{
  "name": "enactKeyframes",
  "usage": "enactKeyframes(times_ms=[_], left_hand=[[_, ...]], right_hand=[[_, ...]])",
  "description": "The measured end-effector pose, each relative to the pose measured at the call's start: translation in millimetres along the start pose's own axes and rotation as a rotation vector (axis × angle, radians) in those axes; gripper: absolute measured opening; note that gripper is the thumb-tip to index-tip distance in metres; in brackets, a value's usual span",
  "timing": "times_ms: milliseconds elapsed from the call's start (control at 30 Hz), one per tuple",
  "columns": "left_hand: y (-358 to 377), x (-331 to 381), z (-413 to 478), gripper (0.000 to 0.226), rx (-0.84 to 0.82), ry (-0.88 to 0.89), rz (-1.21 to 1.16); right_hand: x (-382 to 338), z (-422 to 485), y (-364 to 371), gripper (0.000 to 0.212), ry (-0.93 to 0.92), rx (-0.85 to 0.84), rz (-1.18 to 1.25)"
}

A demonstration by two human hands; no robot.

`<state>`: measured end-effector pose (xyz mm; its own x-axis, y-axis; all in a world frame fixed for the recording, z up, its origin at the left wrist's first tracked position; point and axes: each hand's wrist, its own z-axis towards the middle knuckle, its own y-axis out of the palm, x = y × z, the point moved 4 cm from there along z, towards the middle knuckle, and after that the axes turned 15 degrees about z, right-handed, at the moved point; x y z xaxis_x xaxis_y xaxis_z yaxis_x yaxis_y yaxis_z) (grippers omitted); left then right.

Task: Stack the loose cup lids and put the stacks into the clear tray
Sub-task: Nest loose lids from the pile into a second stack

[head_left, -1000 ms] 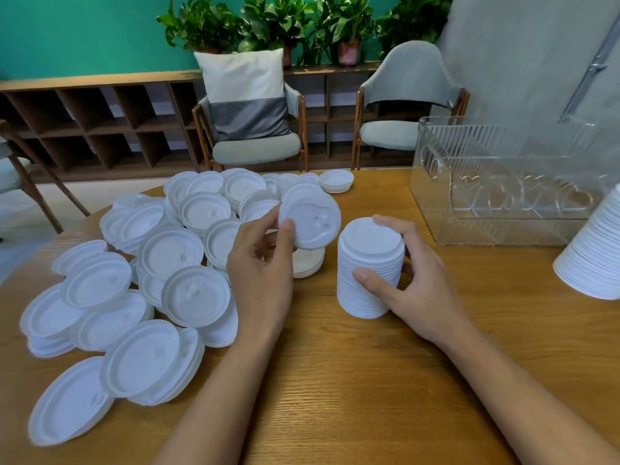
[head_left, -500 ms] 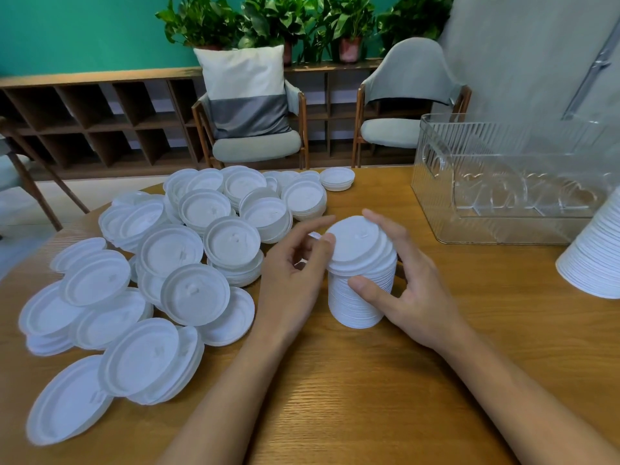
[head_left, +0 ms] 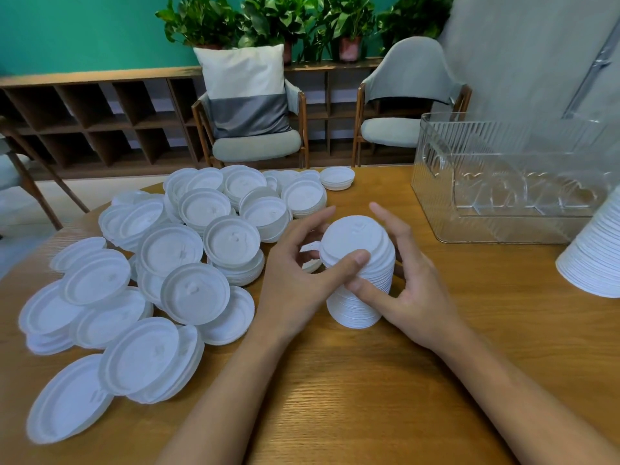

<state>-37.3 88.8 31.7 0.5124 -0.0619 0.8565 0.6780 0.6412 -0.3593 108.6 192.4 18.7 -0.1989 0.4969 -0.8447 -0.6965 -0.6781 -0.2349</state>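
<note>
Centrally on the desk [head_left: 369, 407], lid stack [head_left: 364, 303] between left hand [head_left: 295, 280] and right hand [head_left: 419, 297], both grips apart, thumbs against it.

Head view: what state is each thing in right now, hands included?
lid stack, upright, top lids skewed.
loose lids, heaped, not in tray.
clear tray, no lids visible inside.
second stack, outside tray, partly out of frame.
left hand, open, thumb on lid stack.
right hand, open, thumb against lid stack.
</note>
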Motion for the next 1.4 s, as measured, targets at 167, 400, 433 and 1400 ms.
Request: enactKeyframes(times_ms=[167, 400, 433, 1400], left_hand=[[6, 3, -1, 0.062, -0.045, 0.009, 0.039], [1, 3, -1, 0.059, -0.054, 0.019, 0.012], [3, 3, -1, 0.060, -0.041, 0.023, 0.031], [1, -35, 4, 0.027, 0.112, 0.035, 0.830]], right_hand=[[1, 1, 0, 0.079, -0.001, -0.005, 0.009], [0, 0, 1, 0.084, 0.007, 0.008, 0.036], [0, 0, 1, 0.085, 0.005, 0.010, 0.041], [4, 3, -14, 0.078, 0.056, 0.073, -0.092]])
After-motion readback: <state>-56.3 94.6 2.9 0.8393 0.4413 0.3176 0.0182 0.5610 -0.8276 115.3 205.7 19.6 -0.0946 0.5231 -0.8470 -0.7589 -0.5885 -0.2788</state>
